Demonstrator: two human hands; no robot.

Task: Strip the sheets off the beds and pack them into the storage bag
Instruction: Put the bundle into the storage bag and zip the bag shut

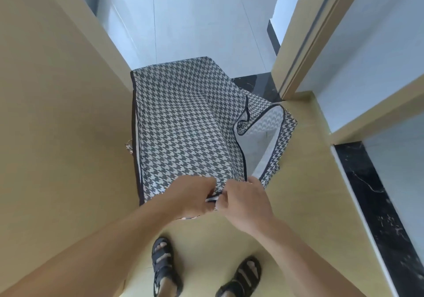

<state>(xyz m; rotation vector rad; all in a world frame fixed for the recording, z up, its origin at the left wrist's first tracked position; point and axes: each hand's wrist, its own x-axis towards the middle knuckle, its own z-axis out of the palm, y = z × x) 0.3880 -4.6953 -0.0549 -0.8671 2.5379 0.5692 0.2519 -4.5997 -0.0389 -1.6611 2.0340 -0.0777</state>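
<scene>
Directly below you, your left hand (192, 197) and right hand (249, 202), side by side, both pinched the near edge of the houndstooth storage bag (183, 118), whose length ran away from your grip, its opening gaping on the right.

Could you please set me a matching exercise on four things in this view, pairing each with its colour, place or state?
Things:
1. storage bag
2. sandals
3. stone strip
4. right hand

Descriptions:
A. dark with pale veins, along the right side
B. pinches the bag's near edge
C. houndstooth pattern, standing on the floor
D. black, strapped on the feet at the bottom of the view

Pairs: 1-C; 2-D; 3-A; 4-B
</scene>
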